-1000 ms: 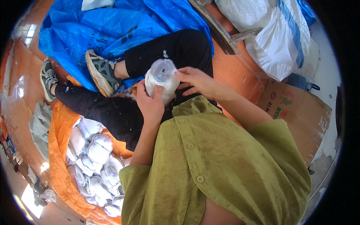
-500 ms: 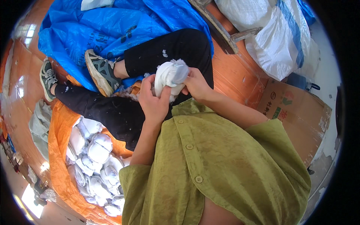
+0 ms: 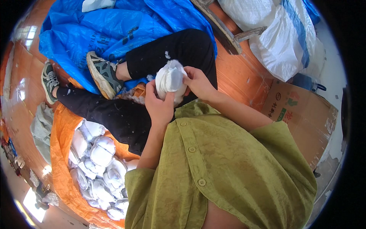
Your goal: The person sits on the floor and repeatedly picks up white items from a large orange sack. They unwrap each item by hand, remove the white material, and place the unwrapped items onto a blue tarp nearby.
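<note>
Between both hands, over my crossed legs, is a rounded white cloth piece (image 3: 163,83) with a smooth grey panel and fluffy pale fibre showing at its top. My left hand (image 3: 159,105) grips it from the lower left, thumb along its near side. At its right edge my right hand (image 3: 198,84) pinches the grey panel between thumb and fingers. The underside of the piece is hidden by the hands. White tufts cling to my black trousers (image 3: 103,114) nearby.
An orange woven sack (image 3: 63,160) at lower left holds many white and silvery padded pieces (image 3: 102,150). A blue sheet (image 3: 114,34) spreads beyond my feet. At right stand a cardboard box (image 3: 301,118) and white sacks (image 3: 280,45), beside a wooden stool leg (image 3: 225,34).
The white piece has turned in my hands, so its grey panel now stands more upright. Both hands have shifted slightly, the right one a little to the left.
</note>
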Action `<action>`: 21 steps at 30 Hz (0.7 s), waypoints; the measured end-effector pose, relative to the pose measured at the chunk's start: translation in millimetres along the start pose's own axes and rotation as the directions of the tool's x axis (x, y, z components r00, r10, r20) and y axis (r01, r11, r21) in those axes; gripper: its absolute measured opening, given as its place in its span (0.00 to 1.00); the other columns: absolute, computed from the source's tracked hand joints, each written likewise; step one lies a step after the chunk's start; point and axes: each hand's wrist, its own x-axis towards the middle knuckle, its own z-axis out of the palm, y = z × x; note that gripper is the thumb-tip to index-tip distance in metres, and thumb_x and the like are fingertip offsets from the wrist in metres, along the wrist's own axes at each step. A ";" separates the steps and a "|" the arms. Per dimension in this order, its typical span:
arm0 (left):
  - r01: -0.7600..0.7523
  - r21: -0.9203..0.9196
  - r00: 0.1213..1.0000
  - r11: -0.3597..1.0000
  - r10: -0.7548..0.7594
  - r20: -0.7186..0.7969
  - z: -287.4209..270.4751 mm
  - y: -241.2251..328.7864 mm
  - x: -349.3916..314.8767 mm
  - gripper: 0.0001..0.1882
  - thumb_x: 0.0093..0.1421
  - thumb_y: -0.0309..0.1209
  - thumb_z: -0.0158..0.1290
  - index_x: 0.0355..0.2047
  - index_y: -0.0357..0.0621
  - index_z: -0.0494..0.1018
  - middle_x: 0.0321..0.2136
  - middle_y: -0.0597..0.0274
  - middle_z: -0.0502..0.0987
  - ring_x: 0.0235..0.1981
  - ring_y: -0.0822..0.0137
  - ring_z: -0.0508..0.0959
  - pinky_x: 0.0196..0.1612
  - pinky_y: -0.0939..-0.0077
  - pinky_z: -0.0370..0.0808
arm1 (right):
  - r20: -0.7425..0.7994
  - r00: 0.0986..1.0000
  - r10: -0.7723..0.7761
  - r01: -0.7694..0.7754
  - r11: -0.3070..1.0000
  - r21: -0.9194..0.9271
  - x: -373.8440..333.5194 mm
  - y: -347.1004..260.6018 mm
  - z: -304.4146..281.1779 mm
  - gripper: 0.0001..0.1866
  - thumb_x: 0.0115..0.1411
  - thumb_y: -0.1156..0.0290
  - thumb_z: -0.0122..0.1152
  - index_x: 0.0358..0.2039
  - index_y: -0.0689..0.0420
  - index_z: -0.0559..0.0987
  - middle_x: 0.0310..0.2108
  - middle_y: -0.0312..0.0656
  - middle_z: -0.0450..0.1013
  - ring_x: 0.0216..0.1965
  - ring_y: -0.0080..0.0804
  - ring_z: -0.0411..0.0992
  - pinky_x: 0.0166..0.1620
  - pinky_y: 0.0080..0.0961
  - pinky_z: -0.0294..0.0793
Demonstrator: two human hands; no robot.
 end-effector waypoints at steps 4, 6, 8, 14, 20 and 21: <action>-0.042 0.126 0.999 0.991 0.043 -0.011 -6.9 8.6 -2.8 0.21 0.46 0.26 0.58 0.42 0.35 0.70 0.35 0.56 0.76 0.38 0.67 0.76 0.43 0.74 0.71 | 0.070 0.942 -0.327 0.334 0.914 -0.228 1.3 -5.6 -1.2 0.18 0.55 0.82 0.54 0.48 0.62 0.69 0.39 0.41 0.73 0.38 0.26 0.73 0.33 0.21 0.77; -0.134 0.159 0.990 0.978 0.138 -0.011 -9.1 3.2 -1.4 0.19 0.46 0.25 0.58 0.41 0.34 0.70 0.34 0.57 0.76 0.36 0.68 0.76 0.42 0.75 0.72 | 0.161 0.943 -0.292 0.312 0.943 -0.116 2.1 -7.0 -4.6 0.18 0.56 0.80 0.55 0.49 0.62 0.69 0.40 0.40 0.73 0.37 0.25 0.73 0.34 0.22 0.77; -0.041 0.066 0.999 0.997 0.042 -0.021 -16.0 9.8 0.8 0.19 0.47 0.24 0.58 0.40 0.34 0.71 0.34 0.58 0.76 0.35 0.70 0.76 0.42 0.77 0.72 | 0.201 0.953 -0.228 0.228 0.973 0.021 0.6 -12.4 -6.2 0.18 0.57 0.78 0.56 0.49 0.62 0.70 0.39 0.39 0.73 0.37 0.25 0.73 0.33 0.22 0.77; 0.011 -0.074 0.994 0.997 -0.003 0.106 -28.8 16.1 3.9 0.19 0.46 0.24 0.58 0.40 0.33 0.72 0.32 0.60 0.77 0.34 0.73 0.75 0.40 0.79 0.72 | 0.306 0.951 -0.032 0.001 0.995 0.101 2.5 -25.7 -17.5 0.14 0.60 0.71 0.57 0.45 0.62 0.73 0.35 0.37 0.74 0.34 0.23 0.73 0.30 0.18 0.74; 0.035 -0.092 0.979 0.995 -0.015 0.205 -34.1 18.8 -1.0 0.17 0.42 0.28 0.58 0.35 0.33 0.73 0.28 0.59 0.76 0.31 0.74 0.75 0.37 0.78 0.72 | 0.484 0.875 0.012 0.020 0.998 -0.060 3.3 -33.0 -27.2 0.13 0.59 0.68 0.59 0.42 0.62 0.75 0.33 0.36 0.74 0.31 0.21 0.72 0.28 0.18 0.73; 0.031 -0.087 0.977 0.996 -0.012 0.214 -35.1 18.6 -0.6 0.17 0.42 0.27 0.58 0.35 0.33 0.73 0.28 0.59 0.76 0.30 0.74 0.74 0.37 0.78 0.72 | 0.519 0.855 -0.006 0.036 0.998 -0.049 0.5 -34.1 -27.6 0.14 0.58 0.68 0.60 0.41 0.62 0.76 0.32 0.35 0.74 0.30 0.21 0.72 0.28 0.18 0.73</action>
